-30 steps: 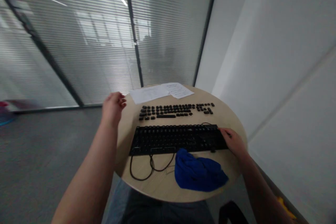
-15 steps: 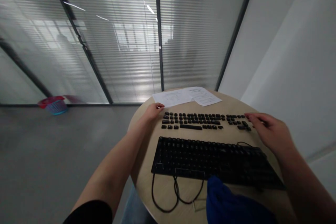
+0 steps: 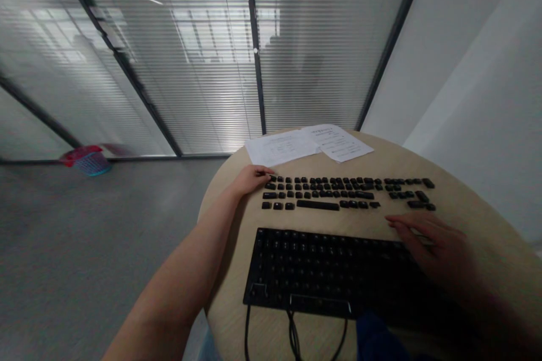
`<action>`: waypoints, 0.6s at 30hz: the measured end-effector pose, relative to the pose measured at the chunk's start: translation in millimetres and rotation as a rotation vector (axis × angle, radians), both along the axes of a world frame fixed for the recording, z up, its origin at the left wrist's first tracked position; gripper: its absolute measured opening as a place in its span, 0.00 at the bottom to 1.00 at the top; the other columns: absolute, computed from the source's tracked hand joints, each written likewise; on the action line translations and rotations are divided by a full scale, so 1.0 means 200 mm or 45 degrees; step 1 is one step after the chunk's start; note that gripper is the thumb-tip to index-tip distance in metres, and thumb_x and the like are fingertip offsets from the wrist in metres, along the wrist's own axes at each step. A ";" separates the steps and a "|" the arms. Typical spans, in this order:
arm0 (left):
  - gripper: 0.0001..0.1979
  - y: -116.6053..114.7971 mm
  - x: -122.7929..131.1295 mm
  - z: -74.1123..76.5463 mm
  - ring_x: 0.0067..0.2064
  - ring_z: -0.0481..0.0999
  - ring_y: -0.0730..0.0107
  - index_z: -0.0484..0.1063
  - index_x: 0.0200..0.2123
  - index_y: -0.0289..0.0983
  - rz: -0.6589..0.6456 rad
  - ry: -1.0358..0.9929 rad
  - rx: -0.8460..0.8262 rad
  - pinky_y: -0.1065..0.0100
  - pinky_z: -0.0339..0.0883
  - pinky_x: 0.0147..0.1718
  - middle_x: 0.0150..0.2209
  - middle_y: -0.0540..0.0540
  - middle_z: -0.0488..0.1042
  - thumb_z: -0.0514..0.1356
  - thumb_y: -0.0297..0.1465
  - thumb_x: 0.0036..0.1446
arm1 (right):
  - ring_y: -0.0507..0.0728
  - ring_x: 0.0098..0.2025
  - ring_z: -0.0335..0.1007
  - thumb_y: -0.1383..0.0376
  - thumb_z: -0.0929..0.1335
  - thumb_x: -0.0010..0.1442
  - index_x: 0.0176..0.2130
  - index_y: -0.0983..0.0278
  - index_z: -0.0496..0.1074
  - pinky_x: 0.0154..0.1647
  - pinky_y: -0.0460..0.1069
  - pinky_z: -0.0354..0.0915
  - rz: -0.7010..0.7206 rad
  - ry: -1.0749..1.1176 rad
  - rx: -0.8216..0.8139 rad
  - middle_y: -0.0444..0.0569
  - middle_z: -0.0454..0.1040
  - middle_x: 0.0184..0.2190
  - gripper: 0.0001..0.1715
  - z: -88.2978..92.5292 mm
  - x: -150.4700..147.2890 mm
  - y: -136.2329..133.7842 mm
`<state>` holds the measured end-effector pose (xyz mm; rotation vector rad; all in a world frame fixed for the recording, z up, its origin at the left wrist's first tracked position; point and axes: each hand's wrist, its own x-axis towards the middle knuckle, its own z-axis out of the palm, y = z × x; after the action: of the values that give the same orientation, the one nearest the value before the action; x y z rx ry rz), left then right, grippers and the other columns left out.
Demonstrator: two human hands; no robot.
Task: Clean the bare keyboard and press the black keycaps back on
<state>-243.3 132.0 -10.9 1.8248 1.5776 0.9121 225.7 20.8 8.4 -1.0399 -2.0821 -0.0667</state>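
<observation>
My left hand (image 3: 250,179) has its fingers and thumb closed on a black keycap (image 3: 272,179) at the top left end of the loose keycaps. Those keycaps lie in rows on the round wooden table (image 3: 359,217), with a long spacebar keycap (image 3: 317,205) in the bottom row. My right hand (image 3: 436,242), blurred, hovers over the right part of the black keyboard (image 3: 313,271), below the rows. Its thumb and forefinger are pinched together; anything between them is too small to make out. Bare key switches show on the keyboard, and its right end is dark and partly hidden.
Two printed sheets of paper (image 3: 283,146) overlap at the table's far side. A black cable (image 3: 293,335) and blue cloth (image 3: 376,338) are at the near edge. On the floor by the glass wall stands a blue and red basket (image 3: 91,162).
My right hand has moved from the right end of the keycap rows down over the keyboard. My left fingers have shifted slightly right onto the corner keycap. The view has tilted.
</observation>
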 end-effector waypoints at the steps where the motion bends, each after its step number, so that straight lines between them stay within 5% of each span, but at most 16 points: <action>1: 0.13 0.00 0.01 0.00 0.37 0.80 0.63 0.83 0.42 0.39 -0.001 -0.014 -0.002 0.60 0.75 0.44 0.36 0.45 0.84 0.64 0.34 0.54 | 0.61 0.41 0.81 0.58 0.66 0.68 0.42 0.55 0.80 0.44 0.55 0.76 0.015 -0.007 -0.005 0.49 0.83 0.38 0.12 0.00 -0.01 0.00; 6: 0.09 0.01 0.05 0.02 0.35 0.78 0.65 0.83 0.37 0.37 0.038 -0.077 0.026 0.60 0.74 0.44 0.34 0.44 0.83 0.66 0.31 0.51 | 0.60 0.38 0.81 0.59 0.66 0.68 0.42 0.56 0.80 0.40 0.53 0.75 0.140 -0.068 -0.044 0.49 0.83 0.36 0.12 0.00 -0.04 -0.02; 10: 0.12 -0.08 0.02 0.12 0.40 0.78 0.64 0.81 0.41 0.34 0.162 -0.154 0.170 0.59 0.73 0.48 0.41 0.41 0.83 0.65 0.32 0.54 | 0.60 0.36 0.81 0.58 0.65 0.68 0.41 0.57 0.81 0.39 0.53 0.74 0.178 -0.129 -0.053 0.49 0.83 0.35 0.14 0.00 -0.05 -0.01; 14: 0.17 -0.41 0.01 0.21 0.43 0.79 0.65 0.78 0.48 0.35 0.201 -0.226 0.310 0.60 0.74 0.47 0.45 0.40 0.82 0.62 0.39 0.61 | 0.60 0.36 0.81 0.57 0.64 0.69 0.40 0.59 0.81 0.39 0.53 0.74 0.152 -0.137 -0.054 0.50 0.83 0.35 0.17 0.00 -0.06 0.00; 18: 0.10 -0.87 0.09 0.16 0.43 0.81 0.64 0.81 0.38 0.40 0.025 -0.192 0.299 0.60 0.76 0.46 0.41 0.43 0.83 0.66 0.39 0.58 | 0.59 0.37 0.80 0.57 0.65 0.68 0.40 0.59 0.82 0.41 0.53 0.74 0.162 -0.126 -0.093 0.51 0.84 0.36 0.17 -0.01 -0.07 0.00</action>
<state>-224.5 -42.1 21.8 1.8493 1.4479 1.2593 211.7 20.4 5.6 -0.9623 -2.2503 0.0226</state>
